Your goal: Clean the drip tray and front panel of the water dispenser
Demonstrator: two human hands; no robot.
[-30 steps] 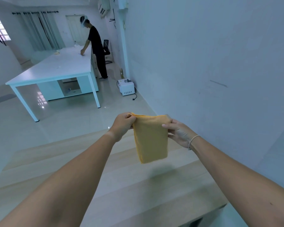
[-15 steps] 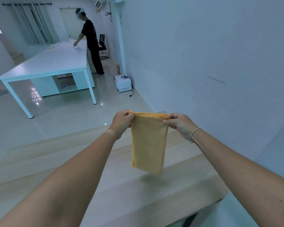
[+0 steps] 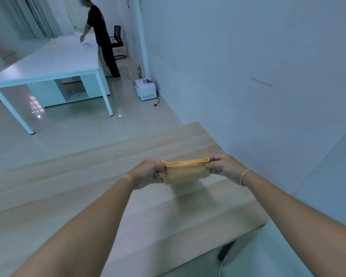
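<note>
Orange cloth (image 3: 185, 171) just folded shorter — left hand (image 3: 148, 173) and right hand (image 3: 224, 166) pinching its ends; dispenser not in view.

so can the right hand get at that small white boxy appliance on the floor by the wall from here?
Probably not. The right hand is pinching the folded orange cloth over the wooden table; the small white boxy appliance sits well beyond the table's far edge.

From my feed, both forearms come in bare, no sleeves showing anywhere up to the frame's lower edge. My right hand (image 3: 224, 166) has a thin pale band looped round the wrist. My left hand (image 3: 148, 172) wears nothing: no ring, no watch.
</note>
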